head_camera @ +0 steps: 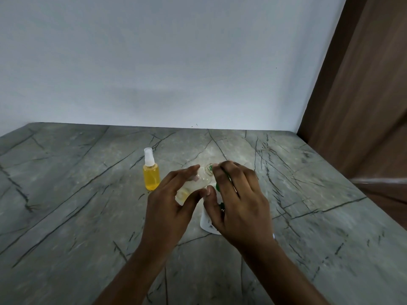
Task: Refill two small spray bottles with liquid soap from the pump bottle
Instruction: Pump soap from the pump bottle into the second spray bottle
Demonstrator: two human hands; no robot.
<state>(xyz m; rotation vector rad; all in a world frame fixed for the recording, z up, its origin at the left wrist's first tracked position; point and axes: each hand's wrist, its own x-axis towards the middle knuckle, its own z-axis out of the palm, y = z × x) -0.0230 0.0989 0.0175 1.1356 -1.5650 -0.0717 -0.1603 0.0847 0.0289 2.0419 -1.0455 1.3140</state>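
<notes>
Left hand (169, 203) grips the uncapped spray bottle (203, 177), tilted so its mouth meets the nozzle; right hand (237, 201) clasps the pump bottle (206, 223) on the bench (66, 194). I judge the capped spray bottle (151, 175), standing left, already filled.

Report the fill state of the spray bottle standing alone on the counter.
Full: the spray bottle shows yellow liquid up to its shoulder, and it stands upright with its white sprayer on.

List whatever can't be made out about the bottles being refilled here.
Head view only.
1) white plastic pump bottle with green top: mostly covered by the right hand; label unreadable.
2) small clear plastic bottle, tilted: left hand and motion blur hide its fill level.
3) green nozzle at its open neck: too small and blurred to tell whether soap flows.
</notes>
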